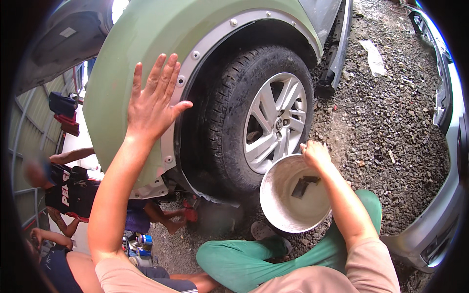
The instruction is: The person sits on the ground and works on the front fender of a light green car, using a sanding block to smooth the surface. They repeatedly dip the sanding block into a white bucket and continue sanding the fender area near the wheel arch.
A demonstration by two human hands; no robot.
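Note:
My left hand (pixel 154 97) is spread over the pale green fender (pixel 117 88), fingers stretched out and pointing up. It lies beside the grey wheel-arch edge (pixel 168 144); nothing is in it, and whether the palm presses on the paint I cannot tell. My right hand (pixel 316 155) is closed at the far rim of a whitish bucket (pixel 271 198), which tilts toward me beside the tyre. Inside the bucket sits a dark, flat, rectangular piece (pixel 300 188), perhaps in shallow water. Close in front stands the wheel, with a black tyre (pixel 232 117) and silver rim (pixel 266 105).
Gravel (pixel 386 127) covers the ground on the right, with a white scrap (pixel 373 58) on it. A silver bumper-like car part (pixel 452 195) curves along the right edge. At left, a person in a black shirt (pixel 73 195) and another person (pixel 63 266) are close by. Several cans (pixel 144 239) stand near them.

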